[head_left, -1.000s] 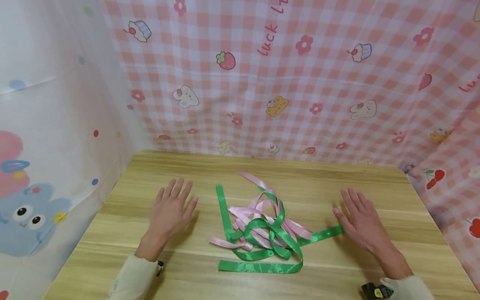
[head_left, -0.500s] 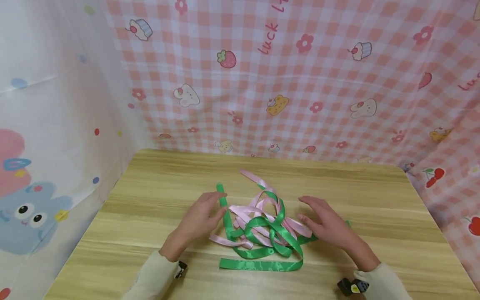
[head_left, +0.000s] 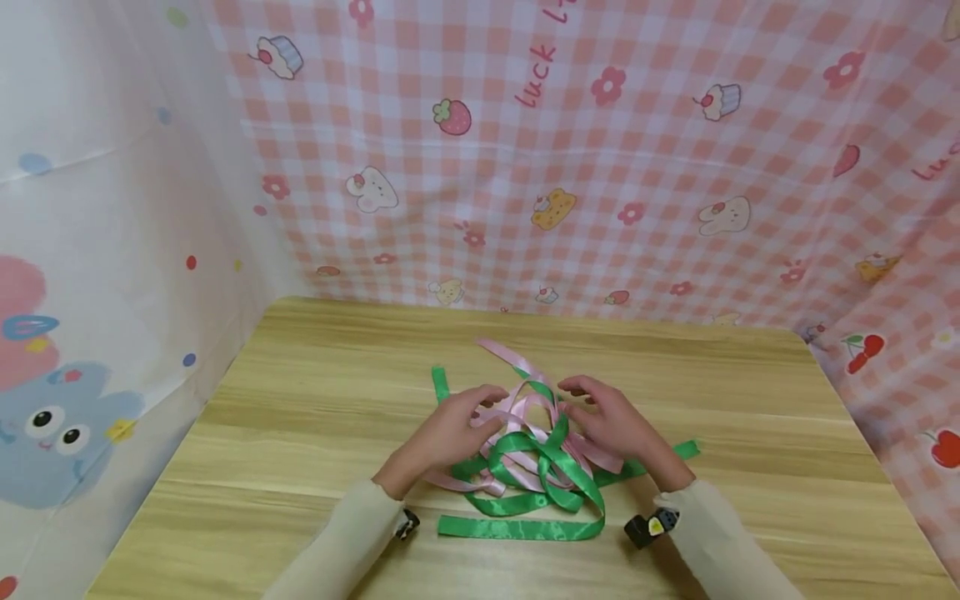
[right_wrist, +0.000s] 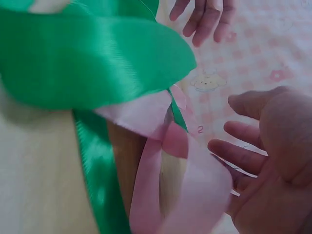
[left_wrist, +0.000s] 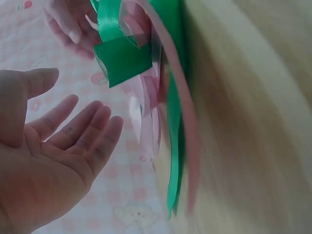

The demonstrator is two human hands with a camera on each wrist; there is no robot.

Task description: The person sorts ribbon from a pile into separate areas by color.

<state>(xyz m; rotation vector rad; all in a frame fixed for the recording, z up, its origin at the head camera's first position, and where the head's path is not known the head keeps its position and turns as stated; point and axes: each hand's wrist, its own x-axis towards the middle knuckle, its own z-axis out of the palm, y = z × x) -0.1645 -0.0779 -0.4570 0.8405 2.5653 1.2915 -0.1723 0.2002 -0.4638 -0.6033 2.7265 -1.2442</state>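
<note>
A green satin ribbon (head_left: 525,529) and a pink satin ribbon (head_left: 504,354) lie tangled in a loose heap at the middle of the table. Over the heap's left side hovers my left hand (head_left: 448,429), its fingers relaxed and a little bent, with nothing between them in the left wrist view. On the other side my right hand (head_left: 618,425) is held above the pink loops, fingers loosely bent and thumb apart. The right wrist view shows the green ribbon (right_wrist: 97,58) looping over the pink ribbon (right_wrist: 204,190) close to that hand, which grips nothing there.
The wood-grain table (head_left: 300,400) ends at the back against a pink checked cloth (head_left: 495,183). A white printed cloth (head_left: 135,250) hangs at the left. One green ribbon end points right, another toward the back left.
Both hands have come inward from the two sides of the table to above the ribbon heap. Their fingers, flat and spread before, are now slightly bent. The ribbons lie much as before.
</note>
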